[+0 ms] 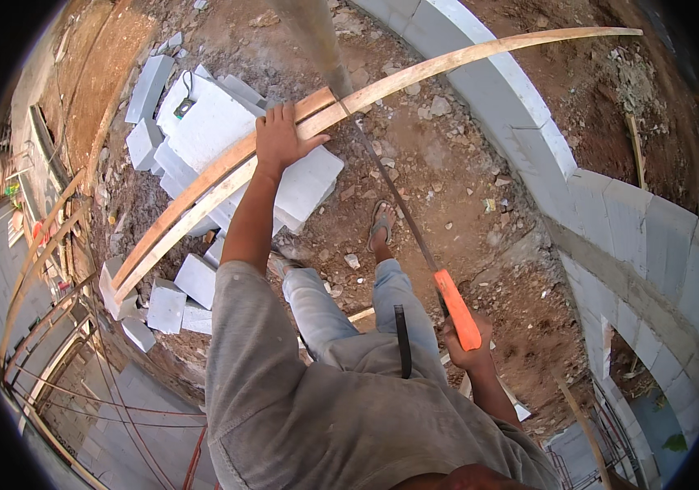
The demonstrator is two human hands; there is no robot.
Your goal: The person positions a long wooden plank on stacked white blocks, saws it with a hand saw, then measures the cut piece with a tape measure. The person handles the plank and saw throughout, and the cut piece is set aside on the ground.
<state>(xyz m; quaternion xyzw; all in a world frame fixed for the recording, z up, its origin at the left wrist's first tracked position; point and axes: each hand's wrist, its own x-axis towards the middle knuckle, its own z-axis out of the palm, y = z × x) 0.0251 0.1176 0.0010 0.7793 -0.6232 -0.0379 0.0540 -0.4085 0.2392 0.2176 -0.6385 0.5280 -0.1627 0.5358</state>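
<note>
My left hand [278, 140] grips two wooden battens lying side by side, fingers over the far edge and thumb stretched along the wood. The shorter batten [219, 167] ends just beyond this hand; the longer batten [447, 62] runs on to the upper right. Both rest across a pile of white blocks [308, 181]. Down at the right, my right hand [468, 333] is wrapped around the orange handle of a handsaw [402, 204]. The saw's far end meets the battens near the shorter one's end; whether its teeth are in the wood I cannot tell.
A black tape measure [184, 108] lies on the block pile. Curving up the right side is a pale block wall [521, 102]. A blurred post [312, 37] stands at the top. Bent rods and timber [39, 351] crowd the left. Stones litter the dirt around my feet.
</note>
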